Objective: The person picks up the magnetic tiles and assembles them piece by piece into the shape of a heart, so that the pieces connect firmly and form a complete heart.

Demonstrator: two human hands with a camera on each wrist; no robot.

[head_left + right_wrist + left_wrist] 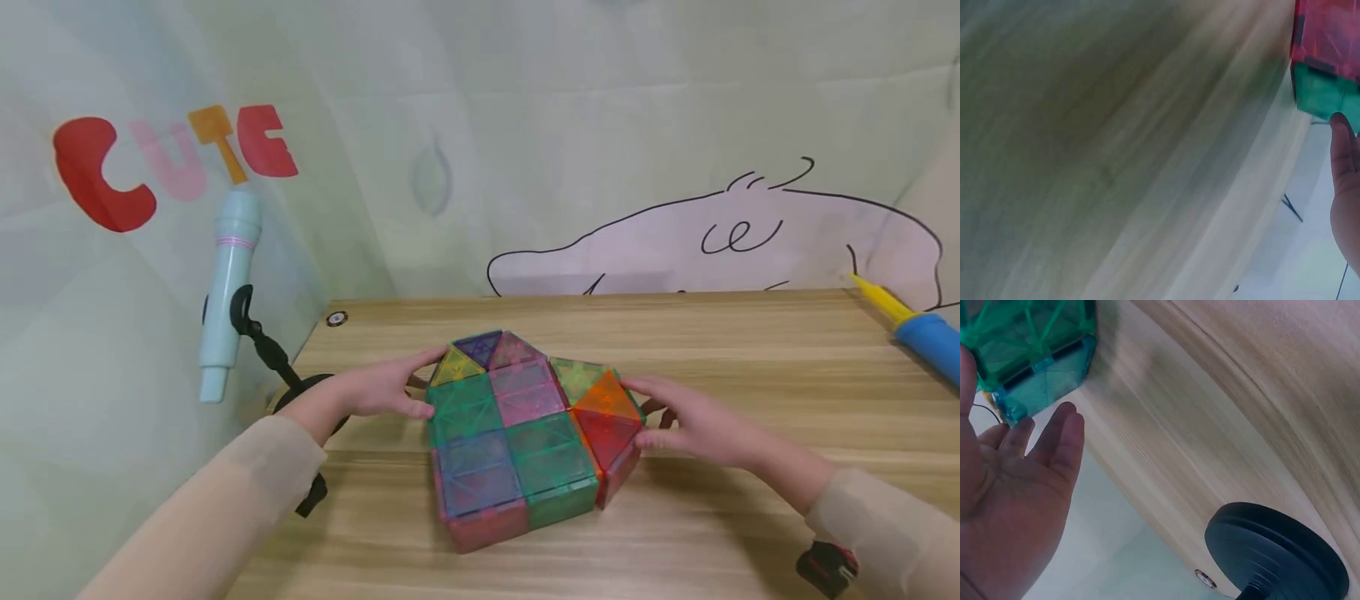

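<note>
A flat, heart-like block of translucent magnetic tiles (480, 450) lies on the wooden table in the head view, made of green, pink, bluish, red, orange, yellow and purple squares and triangles. My left hand (386, 387) is at its left side, thumb against the edge and fingers by the yellow corner. In the left wrist view, that hand's fingers (1063, 437) reach out loosely beneath green tiles (1035, 337). At the opposite side, my right hand (701, 421) touches the red and orange corner with thumb and fingertips. One fingertip (1338, 122) meets a green tile in the right wrist view.
A light-blue microphone (234, 283) sits in a black stand (272, 354) left of the table (360, 542). On the far right lies a blue and yellow tool-like object (926, 333). A printed curtain (480, 150) hangs behind the table's back edge.
</note>
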